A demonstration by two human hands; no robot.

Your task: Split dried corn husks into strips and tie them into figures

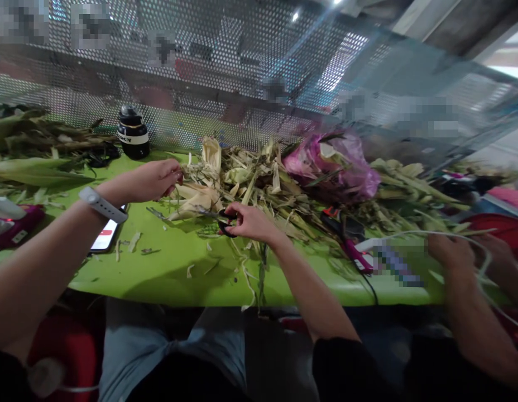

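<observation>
My right hand (250,223) grips a pair of scissors (226,226) by the black handles, with the blades toward the left over the green tabletop (158,273). My left hand (158,180), a pale watch band (100,204) on its wrist, hovers at the left edge of a heap of dry corn husks (259,173). Its fingers are bent together; whatever they pinch is too small or blurred to make out. Below the scissors, thin husk strands (247,282) hang toward the table's front edge. Under my left wrist lies a phone (106,237), partly covered.
A dark bottle (133,134) stands at the back left, beside more husks (37,139). Behind the heap sits a pink plastic bag (332,167). Power strips (361,257) with cables lie on both sides. Another person's hands (451,251) work at the right. A perforated metal screen (225,67) borders the back.
</observation>
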